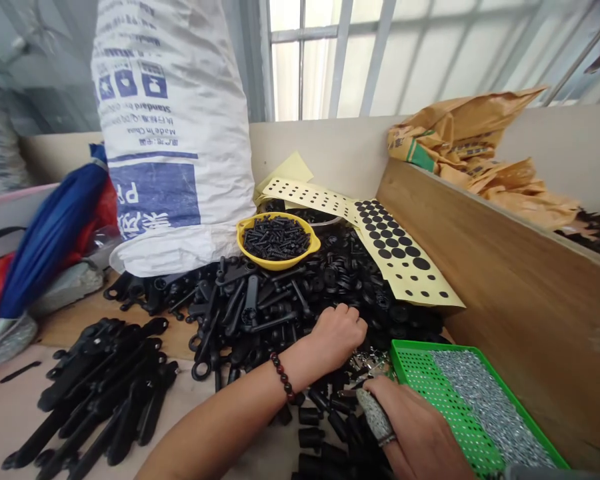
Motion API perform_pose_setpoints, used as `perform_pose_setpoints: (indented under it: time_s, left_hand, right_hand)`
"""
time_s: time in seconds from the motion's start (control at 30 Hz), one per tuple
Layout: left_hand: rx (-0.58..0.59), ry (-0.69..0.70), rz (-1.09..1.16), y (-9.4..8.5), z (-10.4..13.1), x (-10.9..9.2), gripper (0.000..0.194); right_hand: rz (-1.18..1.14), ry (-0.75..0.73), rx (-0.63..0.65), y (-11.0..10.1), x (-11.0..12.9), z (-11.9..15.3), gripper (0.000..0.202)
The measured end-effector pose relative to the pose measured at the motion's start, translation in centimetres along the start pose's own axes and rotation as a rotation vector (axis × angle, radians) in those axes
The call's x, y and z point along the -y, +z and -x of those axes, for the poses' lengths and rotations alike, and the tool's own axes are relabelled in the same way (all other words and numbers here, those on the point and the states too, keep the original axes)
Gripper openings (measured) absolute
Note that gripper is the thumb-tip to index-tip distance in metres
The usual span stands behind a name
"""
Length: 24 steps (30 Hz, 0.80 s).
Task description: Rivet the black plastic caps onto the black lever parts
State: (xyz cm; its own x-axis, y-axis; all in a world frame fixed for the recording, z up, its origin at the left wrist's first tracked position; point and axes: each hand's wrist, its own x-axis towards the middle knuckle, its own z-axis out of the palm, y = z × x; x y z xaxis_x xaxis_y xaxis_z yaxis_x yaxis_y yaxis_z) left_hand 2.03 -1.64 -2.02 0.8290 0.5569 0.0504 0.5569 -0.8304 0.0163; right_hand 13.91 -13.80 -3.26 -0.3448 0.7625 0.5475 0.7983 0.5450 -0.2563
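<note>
My left hand (339,335), with a beaded bracelet (281,377) on its wrist, reaches into the heap of black round plastic parts (340,267). Its fingers are curled down, and whatever they grip is hidden. Lower right, my right hand (420,427) is closed beside small shiny metal pieces (369,360); a grey speckled cover (375,417) wraps one digit. A small metal piece (347,393) shows near its fingertips, but I cannot tell whether it is held. Short black cylindrical parts (310,438) lie under and left of this hand.
A green perforated tray (397,353) of small silvery parts (490,400) sits right. Behind are a yellow bowl (313,245) of black screws, yellow sticker sheets (400,277) and a white sack (180,120). Black handles (100,393) are piled left; a wooden board (505,267) borders the right.
</note>
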Motion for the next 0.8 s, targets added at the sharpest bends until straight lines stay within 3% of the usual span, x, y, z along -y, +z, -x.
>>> perform_pose_setpoints:
  time_s: [0.13, 0.27, 0.47, 0.8]
  left_hand:
    - [-0.034, -0.05, 0.056, -0.4, 0.5, 0.9, 0.016]
    - [-0.063, -0.151, 0.144, -1.2, 2.7, 1.6, 0.022]
    - [-0.015, -0.233, 0.183, -0.8, 5.5, 1.9, 0.025]
    - [0.131, -0.125, 0.102, -1.0, 3.4, 0.8, 0.018]
  right_hand:
    - [-0.063, 0.008, -0.035, -0.4, 0.0, 0.0, 0.024]
    - [-0.18, 0.01, -0.04, -1.2, 0.2, -0.3, 0.02]
    - [-0.19, 0.04, -0.065, -1.3, 0.9, -0.5, 0.018]
    - [-0.128, 0.017, -0.06, -1.2, 0.7, -0.6, 0.02]
